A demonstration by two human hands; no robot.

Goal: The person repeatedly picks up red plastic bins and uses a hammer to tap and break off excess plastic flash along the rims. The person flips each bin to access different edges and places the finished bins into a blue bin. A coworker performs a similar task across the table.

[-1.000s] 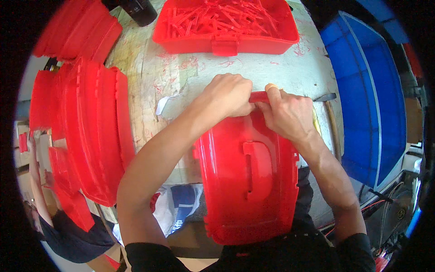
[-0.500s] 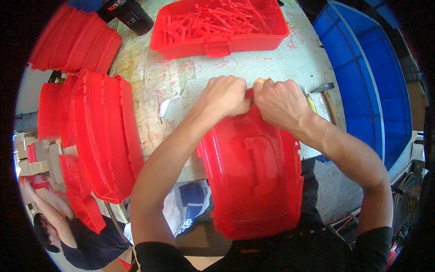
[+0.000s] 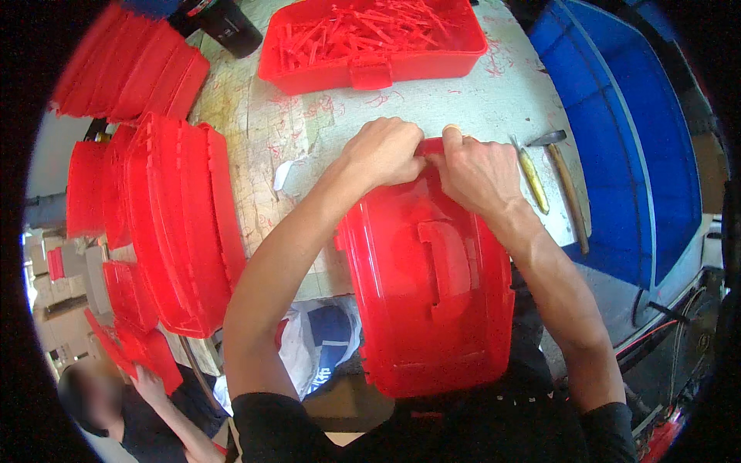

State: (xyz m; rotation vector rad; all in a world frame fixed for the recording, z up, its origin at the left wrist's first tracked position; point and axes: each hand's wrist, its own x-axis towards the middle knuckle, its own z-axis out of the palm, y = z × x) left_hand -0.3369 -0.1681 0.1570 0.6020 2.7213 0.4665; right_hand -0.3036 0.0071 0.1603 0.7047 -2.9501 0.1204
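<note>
A glossy red plastic lid (image 3: 401, 285) with a raised handle shape stretches from the table edge back against my body. Its far end lies between my two hands. My left hand (image 3: 384, 150) is curled over the left of that end, fingers closed on the rim. My right hand (image 3: 480, 174) grips the same rim a little to the right, its thumb raised beside the edge. The underside of the lid and some fingertips are hidden.
Beyond stands a red box (image 3: 432, 65) of red plastic strips. Stacked red shells (image 3: 181, 231) line the left; a black cup (image 3: 224, 29) is behind. A hammer (image 3: 570, 193) and yellow-handled tool (image 3: 534, 181) lie near a blue crate (image 3: 610, 139). A co-worker (image 3: 166, 409) holds red parts.
My right hand has turned and its thumb has lifted, while my right elbow came inward. The lid's near end shifted slightly. At lower left, the co-worker lowered an arm to a red part.
</note>
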